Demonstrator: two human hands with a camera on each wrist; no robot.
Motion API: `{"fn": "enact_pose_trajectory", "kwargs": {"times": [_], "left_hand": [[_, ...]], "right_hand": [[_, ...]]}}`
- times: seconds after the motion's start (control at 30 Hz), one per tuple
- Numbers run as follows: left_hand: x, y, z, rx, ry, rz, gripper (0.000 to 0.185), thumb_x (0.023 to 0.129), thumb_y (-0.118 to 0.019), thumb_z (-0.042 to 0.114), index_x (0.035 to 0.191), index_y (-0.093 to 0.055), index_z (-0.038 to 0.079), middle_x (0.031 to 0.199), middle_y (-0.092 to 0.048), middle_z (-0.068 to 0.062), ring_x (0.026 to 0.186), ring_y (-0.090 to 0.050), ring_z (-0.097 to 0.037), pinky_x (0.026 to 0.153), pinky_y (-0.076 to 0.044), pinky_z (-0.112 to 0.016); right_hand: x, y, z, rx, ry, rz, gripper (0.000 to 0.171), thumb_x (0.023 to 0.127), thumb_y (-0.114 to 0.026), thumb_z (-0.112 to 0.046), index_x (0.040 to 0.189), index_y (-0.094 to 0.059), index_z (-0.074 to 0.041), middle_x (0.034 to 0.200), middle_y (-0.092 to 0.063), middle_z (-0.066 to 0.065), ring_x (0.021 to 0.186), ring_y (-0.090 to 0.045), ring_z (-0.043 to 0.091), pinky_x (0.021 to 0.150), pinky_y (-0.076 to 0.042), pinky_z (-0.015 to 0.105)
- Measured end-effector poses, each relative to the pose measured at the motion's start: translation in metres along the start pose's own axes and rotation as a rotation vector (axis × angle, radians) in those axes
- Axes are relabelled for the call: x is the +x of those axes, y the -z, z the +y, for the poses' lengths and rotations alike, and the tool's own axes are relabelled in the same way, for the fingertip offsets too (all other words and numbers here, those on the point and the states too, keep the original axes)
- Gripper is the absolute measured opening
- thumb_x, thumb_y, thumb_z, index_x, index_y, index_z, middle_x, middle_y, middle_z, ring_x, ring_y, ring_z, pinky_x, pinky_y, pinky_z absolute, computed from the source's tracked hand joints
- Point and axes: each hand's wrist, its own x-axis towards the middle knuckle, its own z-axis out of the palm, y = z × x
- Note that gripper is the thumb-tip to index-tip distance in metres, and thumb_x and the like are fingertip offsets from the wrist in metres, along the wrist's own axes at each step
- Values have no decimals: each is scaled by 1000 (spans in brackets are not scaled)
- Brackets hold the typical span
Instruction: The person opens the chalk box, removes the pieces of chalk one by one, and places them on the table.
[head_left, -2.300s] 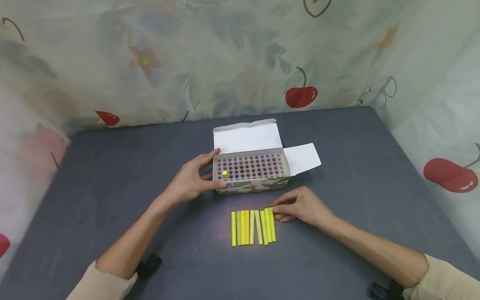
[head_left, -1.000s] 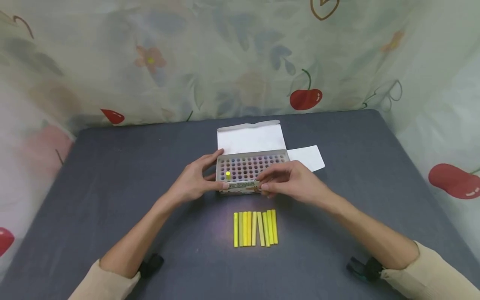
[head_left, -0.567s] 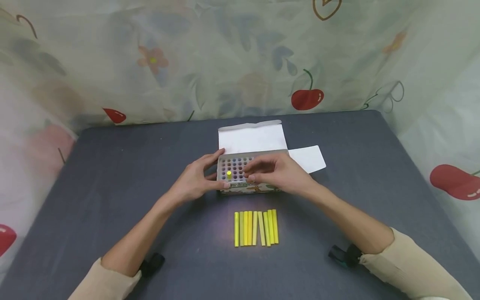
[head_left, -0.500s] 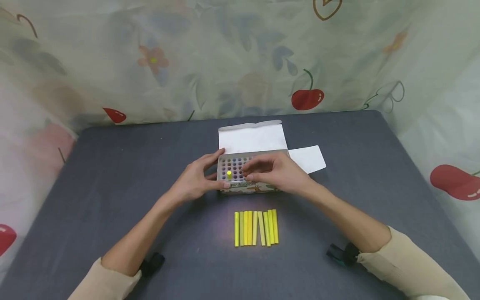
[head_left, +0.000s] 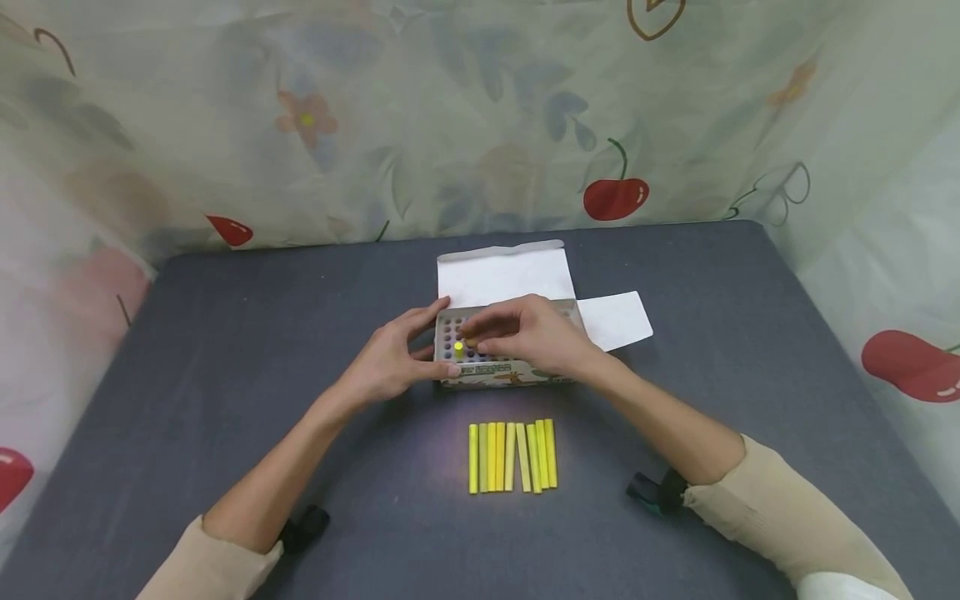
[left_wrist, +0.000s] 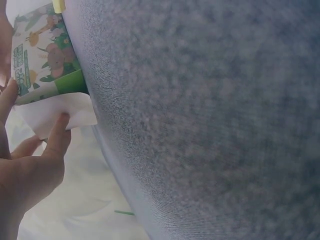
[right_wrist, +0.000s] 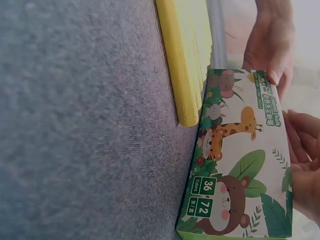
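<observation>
An open-topped printed chalk box (head_left: 502, 375) stands mid-table with rows of round holes. One yellow chalk stick (head_left: 458, 348) pokes up near its front left corner. My left hand (head_left: 390, 357) grips the box's left end, thumb on the front face. Over the holes, my right hand (head_left: 536, 337) has its thumb and index finger apart, fingertips just right of that stick; I see nothing between them. Several yellow chalk sticks (head_left: 491, 457) lie side by side in front of the box. In the right wrist view, animal pictures cover the box front (right_wrist: 235, 150), and the right fingers are partly hidden behind it.
The white lid (head_left: 510, 279) is folded back behind the box, and a white side flap (head_left: 615, 321) sticks out right. Grey cloth covers the table (head_left: 262, 350). A patterned curtain (head_left: 420, 142) hangs behind and at both sides.
My right hand has left the right end of the chalk row, gone up to the box, and moved left across its holes. The left hand keeps its hold; the row looks the same.
</observation>
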Motion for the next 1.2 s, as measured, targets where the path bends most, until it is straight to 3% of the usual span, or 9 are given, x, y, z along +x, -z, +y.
{"fn": "enact_pose_trajectory", "kwargs": {"times": [0.47,0.73,1.0,1.2], "left_hand": [[0,2,0,9,24,0,92,85,-82,18,158,-28,27,156,-32,-11,134,-48,-31,95,-56,-37],[-1,3,2,9,21,-7,93,84,-82,20,159,-27,26,160,-27,-13,132,-50,-35,94,-57,-39],[-2,3,2,4,31,-8,93,84,-83,20,159,-27,27,160,-26,-14,128,-54,-36,93,-57,-40],[-2,3,3,20,14,-2,93,84,-83,22,159,-27,26,159,-27,-15,127,-55,-36,93,-57,-41]], "right_hand": [[16,-4,2,-244,-39,-46,24,90,-76,-17,113,-78,-18,104,-74,-10,97,-67,5,79,-57,29],[24,-9,4,-252,-41,-80,31,87,-78,-16,118,-75,-12,103,-75,-4,89,-70,5,76,-59,24],[26,-13,1,-361,-43,-55,24,86,-80,-22,110,-79,-16,93,-76,-6,65,-64,8,51,-44,23],[25,-14,1,-412,-18,-33,22,87,-79,-23,107,-80,-15,96,-76,-6,75,-67,2,62,-54,22]]}}
